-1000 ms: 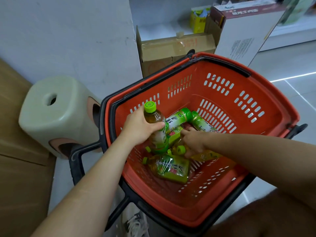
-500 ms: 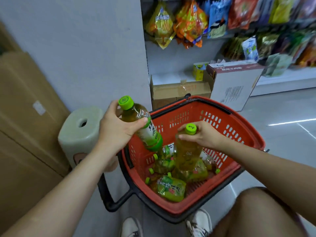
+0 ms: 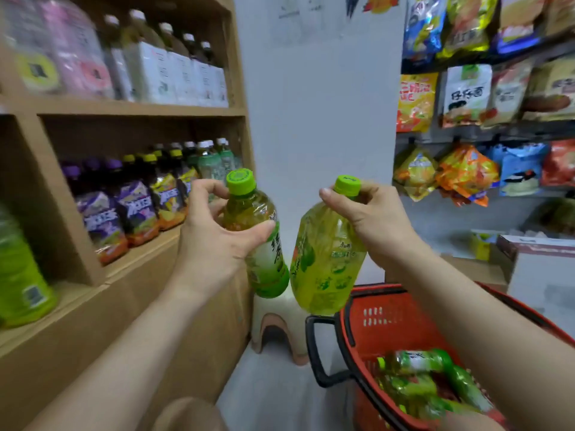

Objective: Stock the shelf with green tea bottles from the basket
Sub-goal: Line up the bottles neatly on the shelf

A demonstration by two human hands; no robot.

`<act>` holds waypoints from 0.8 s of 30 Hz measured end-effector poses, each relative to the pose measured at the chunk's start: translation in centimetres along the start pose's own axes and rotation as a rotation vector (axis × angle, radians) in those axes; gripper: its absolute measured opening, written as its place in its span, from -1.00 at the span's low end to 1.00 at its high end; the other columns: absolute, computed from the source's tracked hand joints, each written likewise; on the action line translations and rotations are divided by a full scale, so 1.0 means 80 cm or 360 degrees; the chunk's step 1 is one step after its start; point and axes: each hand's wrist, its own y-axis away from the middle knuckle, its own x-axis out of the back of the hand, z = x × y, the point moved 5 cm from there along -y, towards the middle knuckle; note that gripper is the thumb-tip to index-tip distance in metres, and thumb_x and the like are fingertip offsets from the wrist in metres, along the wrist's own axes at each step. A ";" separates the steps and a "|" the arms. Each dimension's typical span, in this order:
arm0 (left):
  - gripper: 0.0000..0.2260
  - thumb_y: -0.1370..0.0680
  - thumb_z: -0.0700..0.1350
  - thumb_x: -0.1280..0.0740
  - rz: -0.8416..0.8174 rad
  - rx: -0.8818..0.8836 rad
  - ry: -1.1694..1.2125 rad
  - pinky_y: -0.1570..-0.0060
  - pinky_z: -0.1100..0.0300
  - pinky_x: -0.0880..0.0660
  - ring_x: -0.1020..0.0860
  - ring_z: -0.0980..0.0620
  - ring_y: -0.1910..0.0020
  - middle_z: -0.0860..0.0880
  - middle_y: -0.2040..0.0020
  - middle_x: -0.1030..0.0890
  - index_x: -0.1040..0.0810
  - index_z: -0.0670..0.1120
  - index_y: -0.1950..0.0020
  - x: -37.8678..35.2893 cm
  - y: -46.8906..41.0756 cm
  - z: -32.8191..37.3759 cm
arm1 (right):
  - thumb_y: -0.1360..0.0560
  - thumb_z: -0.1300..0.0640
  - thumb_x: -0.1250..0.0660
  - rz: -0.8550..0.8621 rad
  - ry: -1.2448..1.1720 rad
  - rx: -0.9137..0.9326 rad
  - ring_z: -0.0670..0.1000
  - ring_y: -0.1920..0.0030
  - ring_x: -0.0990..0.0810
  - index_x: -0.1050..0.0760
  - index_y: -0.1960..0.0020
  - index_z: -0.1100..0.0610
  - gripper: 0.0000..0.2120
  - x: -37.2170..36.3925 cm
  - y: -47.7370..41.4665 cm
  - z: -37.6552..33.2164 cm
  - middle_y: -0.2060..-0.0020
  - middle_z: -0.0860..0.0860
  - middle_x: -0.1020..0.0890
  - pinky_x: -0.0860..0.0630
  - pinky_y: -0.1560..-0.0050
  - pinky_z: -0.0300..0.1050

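Now both bottles are up out of the red basket (image 3: 401, 325) and held at chest height in front of the white wall; half a second ago the right-hand one was only just clearing the pile inside the basket, and the view pointed down at the floor.

Left hand (image 3: 214, 241): wrapped round the shoulder of the left green tea bottle (image 3: 259, 244), thumb across the front of the label, fingers curled behind the neck. Bottle tilted, green cap up and toward the shelf, base leaning right.

Right hand (image 3: 370, 219): fingers bunched in a pinch round the neck just under the cap of the right green tea bottle (image 3: 326, 259), which hangs below the hand, base tipped slightly left. The two bottle bases sit just beside each other; whether they touch cannot be told.

Wooden shelf (image 3: 140, 112) now fills the left of the view, where earlier only its side panel showed. Its middle level holds purple-labelled bottles (image 3: 102, 213), yellow-labelled ones and pale green ones behind. A green bottle (image 3: 18, 275), blurred, stands on the lower ledge at far left.

Basket has moved to lower right in the view; more green tea bottles (image 3: 426, 387) lie in it, blurred. Pale stool (image 3: 280, 325) stands between shelf and basket. Snack bags (image 3: 460, 169) hang on the right
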 end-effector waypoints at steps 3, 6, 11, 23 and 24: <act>-0.42 -0.28 -0.16 -0.58 0.0155 -0.0040 -0.0146 0.12 0.29 -0.53 -0.62 0.23 0.11 0.05 0.02 -0.60 -0.31 0.02 -0.13 0.078 0.011 0.027 | -0.42 0.13 -0.47 -0.0197 -0.0120 0.0065 -0.01 0.29 -0.59 -0.60 0.28 0.15 -0.86 -0.078 0.004 -0.037 0.36 0.01 -0.62 -0.52 0.18 -0.09; -0.36 -0.24 -0.04 -0.57 0.0365 -0.0031 -0.0346 -0.02 0.08 -0.57 -0.62 0.10 0.02 0.02 -0.01 -0.61 -0.30 0.13 -0.19 0.149 0.031 0.050 | -0.43 0.12 -0.46 -0.0356 -0.0269 0.0120 -0.01 0.30 -0.60 -0.62 0.28 0.14 -0.86 -0.150 0.013 -0.064 0.36 0.00 -0.64 -0.55 0.19 -0.06; -0.40 -0.22 0.04 -0.56 0.0664 0.0049 -0.0663 -0.05 -0.02 -0.55 -0.60 0.06 -0.02 0.02 -0.01 -0.59 -0.29 0.17 -0.11 0.259 0.065 0.071 | -0.44 0.12 -0.45 -0.0713 -0.0407 0.0192 -0.19 0.44 -0.54 -0.62 0.19 0.16 -0.88 -0.263 0.028 -0.099 0.46 -0.13 -0.61 -0.43 0.40 -0.33; -0.48 -0.38 -0.10 -0.52 0.1093 0.0365 -0.1010 0.24 0.44 -0.37 -0.42 0.40 0.14 0.31 0.05 -0.37 -0.27 0.10 -0.15 0.444 0.107 0.016 | -0.42 0.01 -0.47 -0.1113 -0.0456 0.0130 -0.09 0.20 -0.68 -0.64 0.18 0.10 -0.85 -0.473 0.086 -0.094 0.26 -0.05 -0.72 -0.55 0.15 -0.18; -0.50 -0.38 -0.11 -0.52 0.1124 0.0400 -0.1011 0.29 0.50 -0.36 -0.43 0.38 0.17 0.29 0.07 -0.39 -0.28 0.08 -0.15 0.456 0.107 0.007 | -0.42 0.01 -0.47 -0.1168 -0.0436 0.0128 -0.05 0.16 -0.69 -0.65 0.16 0.12 -0.83 -0.486 0.092 -0.092 0.24 -0.02 -0.72 -0.58 0.11 -0.14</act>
